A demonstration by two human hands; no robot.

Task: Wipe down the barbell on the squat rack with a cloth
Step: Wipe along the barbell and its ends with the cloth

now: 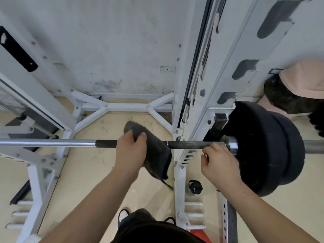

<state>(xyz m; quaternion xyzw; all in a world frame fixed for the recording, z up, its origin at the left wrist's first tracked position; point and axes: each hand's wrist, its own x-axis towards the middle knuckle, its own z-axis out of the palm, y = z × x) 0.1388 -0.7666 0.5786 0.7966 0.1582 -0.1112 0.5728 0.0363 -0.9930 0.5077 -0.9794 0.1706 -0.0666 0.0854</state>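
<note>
1. The person's left hand (pixel 130 151) clenches a dark grey cloth (pixel 156 151), with fingers and thumb curled over its upper fold, and holds it against the barbell (pixel 189 144)
2. The cloth drapes over the bar just right of that hand. It hides a short stretch of the dark knurled section, and its lower half hangs below the bar toward the person
3. The right hand (pixel 220 163) sits further right, with its fingers curled and its knuckles against the lower edge of the bar. It cannot be told whether the fingers close round the bar or only rest by it
4. The barbell runs level across the view, polished chrome on the left and dark and rough in the middle. It rests on the white squat rack (pixel 201 85), whose right upright rises just behind the right hand
5. A shiny steel collar (pixel 231 144) sits just beside the right hand, and two black weight plates (pixel 266 151) sit against it on the outer side
6. A bottle with a black lid (pixel 194 187) stands on the beige floor (pixel 105 172) at the foot of the upright, and the person's shoes (pixel 123 215) show near the bottom edge
7. Behind is a stained white wall (pixel 105 41) with a socket strip (pixel 167 69). At the far right is another person's head in a peach cap (pixel 305 81)
</note>
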